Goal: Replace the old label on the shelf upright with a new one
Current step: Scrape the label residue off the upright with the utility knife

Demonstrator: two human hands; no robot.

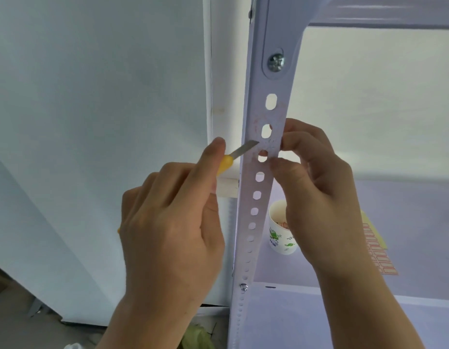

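Up close against the white shelf upright [258, 186], the head view looks down its row of slots with both your hands raised to it.

Your left hand [168, 222] is curled round a yellow utility knife [227, 162]. The forefinger lies stretched along the top of the handle, and the other fingers are folded under it. The blade [245, 148] reaches out to the right, and its tip touches the front face of the upright just left of the slots, between the second and third slot below the bolt [276, 62].

Your right hand [319, 197] grips the upright's right edge at the same height as the blade. Its fingers [294, 144] are bent round the edge, and skin shows through the third slot from behind.

Faint reddish traces of the old label [255, 123] ring the second slot and spread over the face near the blade tip. Whether any whole piece of it still clings there, you cannot tell.

Behind your right hand, on the pale shelf board [407, 222], stands a paper cup [281, 239] printed with green leaves, with pinkish scraps in it. Farther right on the same board lies a label sheet [379, 250], rows of red-bordered labels on yellow backing, partly hidden by your right wrist. To the left of the upright runs a plain white wall [92, 122].
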